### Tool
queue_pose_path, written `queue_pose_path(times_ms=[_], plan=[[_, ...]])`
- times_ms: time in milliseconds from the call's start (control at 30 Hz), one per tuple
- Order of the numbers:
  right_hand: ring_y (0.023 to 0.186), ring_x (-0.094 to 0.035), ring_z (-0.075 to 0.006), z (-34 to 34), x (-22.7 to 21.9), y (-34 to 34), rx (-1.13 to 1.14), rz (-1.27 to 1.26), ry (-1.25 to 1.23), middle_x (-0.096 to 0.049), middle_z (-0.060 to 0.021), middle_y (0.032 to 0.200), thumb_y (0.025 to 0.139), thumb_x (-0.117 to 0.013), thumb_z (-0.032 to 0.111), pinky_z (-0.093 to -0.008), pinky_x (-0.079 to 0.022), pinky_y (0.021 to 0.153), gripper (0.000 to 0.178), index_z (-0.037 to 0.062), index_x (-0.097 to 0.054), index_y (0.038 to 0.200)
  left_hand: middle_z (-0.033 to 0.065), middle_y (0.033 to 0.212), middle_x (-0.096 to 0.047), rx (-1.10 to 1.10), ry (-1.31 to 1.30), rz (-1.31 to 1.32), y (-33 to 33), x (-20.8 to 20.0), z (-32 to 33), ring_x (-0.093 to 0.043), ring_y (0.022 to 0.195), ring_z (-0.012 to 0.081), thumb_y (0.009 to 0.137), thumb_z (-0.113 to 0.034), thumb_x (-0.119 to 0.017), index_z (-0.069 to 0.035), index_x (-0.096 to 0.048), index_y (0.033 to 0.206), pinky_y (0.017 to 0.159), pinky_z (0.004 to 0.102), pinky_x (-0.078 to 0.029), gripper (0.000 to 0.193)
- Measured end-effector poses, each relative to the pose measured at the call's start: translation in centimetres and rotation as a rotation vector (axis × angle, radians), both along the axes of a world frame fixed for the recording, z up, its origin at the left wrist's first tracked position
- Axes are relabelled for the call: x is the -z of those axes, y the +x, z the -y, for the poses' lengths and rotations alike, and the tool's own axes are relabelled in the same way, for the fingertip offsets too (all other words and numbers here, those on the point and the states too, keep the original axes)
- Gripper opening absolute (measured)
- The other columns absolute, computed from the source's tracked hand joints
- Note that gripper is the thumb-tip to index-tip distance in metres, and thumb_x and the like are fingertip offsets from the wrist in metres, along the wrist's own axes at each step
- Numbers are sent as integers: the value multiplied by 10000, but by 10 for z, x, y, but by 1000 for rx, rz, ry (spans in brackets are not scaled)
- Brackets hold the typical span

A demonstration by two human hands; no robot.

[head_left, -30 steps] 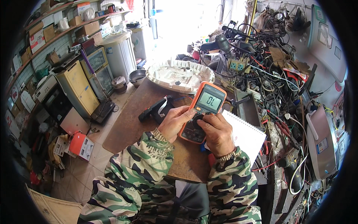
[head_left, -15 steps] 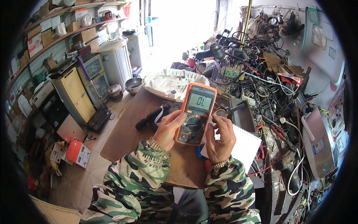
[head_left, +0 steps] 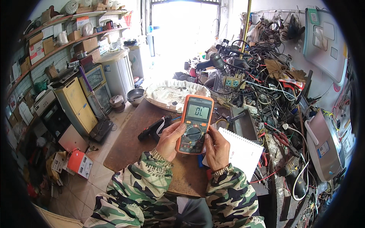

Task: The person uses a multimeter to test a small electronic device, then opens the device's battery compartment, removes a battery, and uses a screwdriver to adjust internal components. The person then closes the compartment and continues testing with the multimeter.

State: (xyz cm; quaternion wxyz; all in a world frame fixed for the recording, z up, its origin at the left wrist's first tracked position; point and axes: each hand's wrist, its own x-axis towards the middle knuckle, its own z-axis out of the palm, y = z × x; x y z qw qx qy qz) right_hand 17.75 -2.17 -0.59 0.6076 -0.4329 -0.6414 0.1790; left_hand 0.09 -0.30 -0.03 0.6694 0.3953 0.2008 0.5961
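An orange-and-black digital multimeter point(head_left: 195, 123) is held upright above the brown table point(head_left: 125, 146), its lit screen and round dial facing me. My left hand point(head_left: 170, 140) grips its left edge, thumb resting on the front. Against the right edge, the fingers of my right hand point(head_left: 217, 147) are closed on the casing, near the dial. Behind my right hand lies a white spiral notebook point(head_left: 243, 155). A black tool with a pale strap point(head_left: 154, 128), its kind unclear, rests on the table beyond my left hand.
A white plastic shell point(head_left: 152, 95) sits at the table's far edge. Tangled cables and parts point(head_left: 262, 83) crowd the right side, with a grey metal tray point(head_left: 245, 123) nearby. Left stand a yellow cabinet point(head_left: 78, 102), a dark pan point(head_left: 135, 95) and an orange-and-white box point(head_left: 80, 163).
My right hand has come in from beside the multimeter and now closes on its right edge. The multimeter sits slightly lower and straighter in the view.
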Motion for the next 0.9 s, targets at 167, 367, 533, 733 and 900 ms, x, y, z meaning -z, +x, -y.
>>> queue_pose_path(times_ms=[167,367,533,733,900], plan=[[988,-706,-186,6,-9,2,-40,32,-82,-744,-166,1080,1028,-584,60,-309,-550,854,323,-67,-615,1323,90,1170,-717,0,13,-10,-2,0,-1,-707,1003,142,1060,-225,-599,15,-626,1303,856,296,-596,343],[980,-707,-187,6,-10,1,-25,48,-75,-746,-169,1063,1017,-587,47,-311,-550,846,320,-67,-625,1313,94,1169,-718,8,-1,-8,-3,1,-1,-709,998,143,1056,-228,-607,15,-627,1302,849,296,-598,347],[908,-742,-314,4,-7,0,-13,14,-37,-732,-219,1001,982,-617,50,-378,-566,790,303,-46,-653,1267,96,1175,-718,7,4,-19,-3,1,-2,-709,998,143,1055,-224,-608,17,-626,1306,847,291,-597,349],[918,-743,-324,4,-7,0,-20,24,-25,-732,-225,1005,982,-614,50,-380,-567,793,309,-54,-648,1271,95,1181,-717,0,10,-18,-4,2,-2,-705,1015,142,1053,-213,-609,22,-621,1317,858,281,-589,354],[927,-742,-336,2,-4,1,-22,26,-22,-732,-231,1014,980,-619,55,-386,-566,797,311,-57,-646,1268,95,1183,-716,13,-1,-26,-3,0,-1,-705,1019,142,1053,-209,-607,22,-619,1321,864,278,-587,354]])
